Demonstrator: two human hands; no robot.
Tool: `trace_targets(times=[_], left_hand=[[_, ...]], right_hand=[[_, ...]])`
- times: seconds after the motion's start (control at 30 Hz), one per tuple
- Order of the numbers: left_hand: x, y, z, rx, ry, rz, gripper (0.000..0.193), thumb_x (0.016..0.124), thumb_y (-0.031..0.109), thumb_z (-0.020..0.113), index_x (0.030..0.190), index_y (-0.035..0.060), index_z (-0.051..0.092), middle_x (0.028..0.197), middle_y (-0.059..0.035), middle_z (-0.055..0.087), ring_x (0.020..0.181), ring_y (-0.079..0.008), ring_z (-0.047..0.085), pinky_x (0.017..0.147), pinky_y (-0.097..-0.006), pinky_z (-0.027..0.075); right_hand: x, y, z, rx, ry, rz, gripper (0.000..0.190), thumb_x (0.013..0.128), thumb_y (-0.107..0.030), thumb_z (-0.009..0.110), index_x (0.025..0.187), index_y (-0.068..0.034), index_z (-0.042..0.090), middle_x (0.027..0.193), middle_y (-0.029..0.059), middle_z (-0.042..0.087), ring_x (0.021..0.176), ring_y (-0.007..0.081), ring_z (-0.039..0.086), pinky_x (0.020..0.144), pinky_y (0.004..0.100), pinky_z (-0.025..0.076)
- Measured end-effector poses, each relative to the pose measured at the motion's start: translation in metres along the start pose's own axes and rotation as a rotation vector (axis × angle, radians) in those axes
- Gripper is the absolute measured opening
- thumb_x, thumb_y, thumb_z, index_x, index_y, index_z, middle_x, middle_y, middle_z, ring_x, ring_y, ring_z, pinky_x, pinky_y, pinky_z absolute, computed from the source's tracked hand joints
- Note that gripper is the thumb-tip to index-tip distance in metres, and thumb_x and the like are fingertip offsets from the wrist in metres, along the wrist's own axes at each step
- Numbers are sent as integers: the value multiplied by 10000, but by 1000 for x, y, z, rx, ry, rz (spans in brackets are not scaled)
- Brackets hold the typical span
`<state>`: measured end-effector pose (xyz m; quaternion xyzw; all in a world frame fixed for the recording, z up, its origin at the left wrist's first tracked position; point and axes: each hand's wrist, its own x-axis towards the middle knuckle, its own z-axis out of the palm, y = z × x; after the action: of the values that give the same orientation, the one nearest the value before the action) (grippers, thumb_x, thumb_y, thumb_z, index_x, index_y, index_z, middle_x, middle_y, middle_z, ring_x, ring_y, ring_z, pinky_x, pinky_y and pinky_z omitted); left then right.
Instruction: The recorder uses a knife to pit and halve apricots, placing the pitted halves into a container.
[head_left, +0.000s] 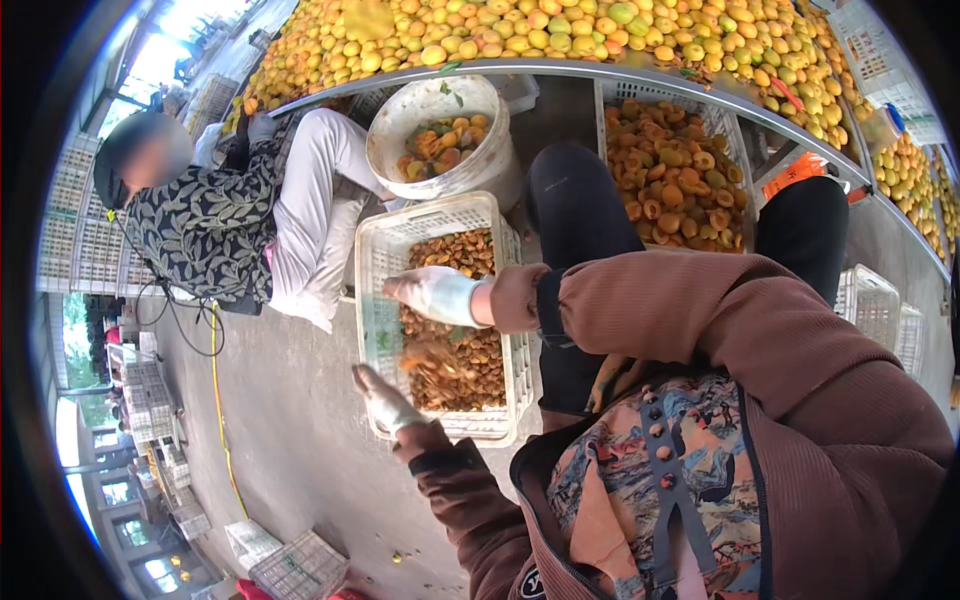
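My left hand (386, 397), in a pale glove with stained fingertips, is at the near left corner of a white plastic crate (369, 300), palm turned towards it, fingers extended. Over the crate's middle reaches my right hand (442, 296), gloved too, its fingers extended and nothing seen in it. Brown fruit stones (480, 375) fill much of the crate. Between the hands, a blurred orange-brown clump (435, 364) appears in motion above the stones. Some green leaf bits lie among them. Whether either hand touches the crate cannot be told.
Halved orange fruit (675, 180) fills another crate between my knees. A white bucket (499, 161) with fruit stands beyond the stone crate. A metal-edged table (570, 67) heaped with yellow apricot-like fruit (525, 30) runs across the top. A seated co-worker (217, 225) is at the left.
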<state>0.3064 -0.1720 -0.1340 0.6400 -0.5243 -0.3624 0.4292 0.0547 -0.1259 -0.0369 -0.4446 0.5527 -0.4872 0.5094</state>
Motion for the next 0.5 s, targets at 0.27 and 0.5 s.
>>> trace_targets(times=[0.27, 0.5], left_hand=[[-1, 123, 46, -529, -92, -124, 423, 938, 309, 629, 1280, 63, 593, 846, 5, 505, 581, -56, 409, 456, -205, 327], [-66, 303, 187, -528, -670, 60, 379, 984, 238, 509, 1315, 58, 550, 767, 10, 479, 527, -66, 392, 410, -191, 273]], right_hand=[[-62, -34, -145, 613, 59, 26, 404, 909, -365, 611, 1122, -22, 635, 911, 120, 679, 764, 204, 660, 622, 308, 536], [-175, 11, -423, -827, 918, -215, 320, 907, -329, 567, 1038, -63, 688, 1024, 192, 686, 954, 345, 660, 833, 395, 528]])
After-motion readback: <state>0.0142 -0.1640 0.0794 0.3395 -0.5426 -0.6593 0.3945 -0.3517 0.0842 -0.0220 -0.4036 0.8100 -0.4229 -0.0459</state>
